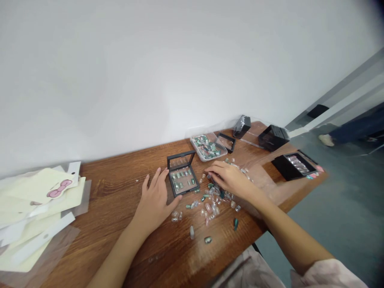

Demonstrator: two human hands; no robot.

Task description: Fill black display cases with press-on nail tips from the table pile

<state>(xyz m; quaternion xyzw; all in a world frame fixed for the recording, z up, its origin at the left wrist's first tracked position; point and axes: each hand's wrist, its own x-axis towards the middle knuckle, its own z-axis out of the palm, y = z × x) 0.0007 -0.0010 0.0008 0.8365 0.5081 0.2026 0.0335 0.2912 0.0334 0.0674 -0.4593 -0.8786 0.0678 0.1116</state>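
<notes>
My left hand (156,199) lies with its fingers spread along the left side and front corner of a small black case (183,181). The case's windowed lid (181,160) is raised, and rows of green press-on nails (183,175) lie in its tray. My right hand (229,176) is over a loose pile of press-on nails (213,200), clear, pink and green. Its fingers are bent down and pinched together, with a small pale press-on nail (209,176) at the fingertips. The palm hides part of the pile.
A clear plastic box (220,154) of green nails stands by the wall beside an empty black frame (227,142). Black boxes (273,138) and plastic film (264,178) lie at right. Cream cards (45,196) in clear sleeves are stacked at left. A person's leg (357,126) shows beyond the table.
</notes>
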